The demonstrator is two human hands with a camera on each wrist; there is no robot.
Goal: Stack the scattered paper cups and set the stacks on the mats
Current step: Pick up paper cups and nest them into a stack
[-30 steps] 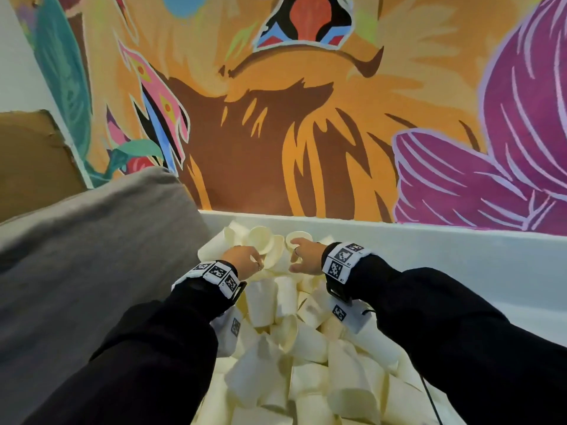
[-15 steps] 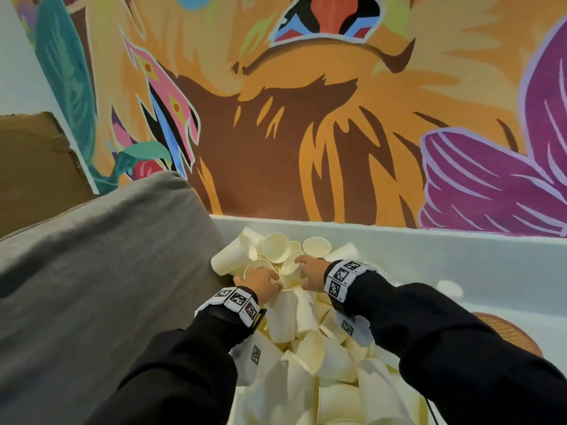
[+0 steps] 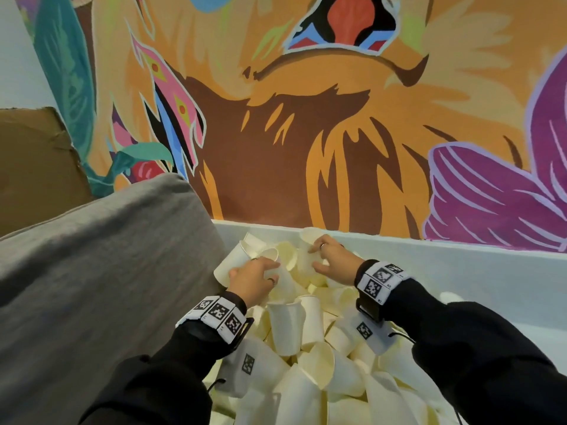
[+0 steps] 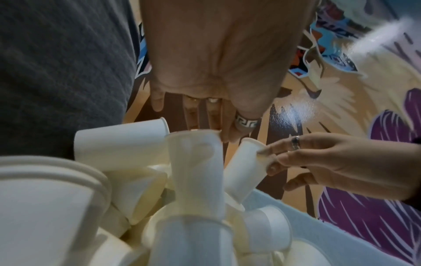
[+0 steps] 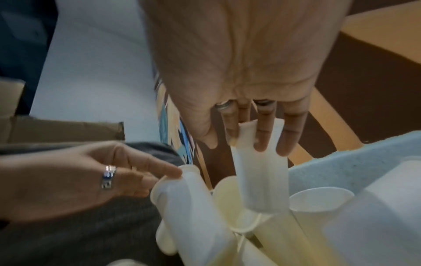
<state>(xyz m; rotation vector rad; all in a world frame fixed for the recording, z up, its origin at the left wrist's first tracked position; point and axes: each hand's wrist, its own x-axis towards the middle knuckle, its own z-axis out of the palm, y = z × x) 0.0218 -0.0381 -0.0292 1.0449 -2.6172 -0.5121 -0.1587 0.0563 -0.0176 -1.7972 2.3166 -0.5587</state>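
Several cream paper cups (image 3: 306, 348) lie in a loose heap between my forearms. At the heap's far end my left hand (image 3: 260, 268) grips one cup (image 3: 271, 256) near its rim; in the right wrist view its thumb sits on that cup's (image 5: 182, 190) rim. My right hand (image 3: 316, 256) is just to the right, its fingers curled round another cup (image 5: 262, 167) that it holds rim-up above the heap. In the left wrist view the two held cups (image 4: 196, 162) (image 4: 246, 162) are side by side and close, mouths up. No mat is in view.
A grey cushion (image 3: 92, 271) presses against the heap's left side. A white surface (image 3: 475, 271) runs right and back to a painted wall (image 3: 306, 148). A cardboard box (image 3: 30, 164) stands at the far left. A small white thing (image 3: 451, 297) lies on the surface to the right.
Both hands have reached further back on the heap. The right hand has closed round a cup at the far edge and raised it; the left hand still grips its cup.
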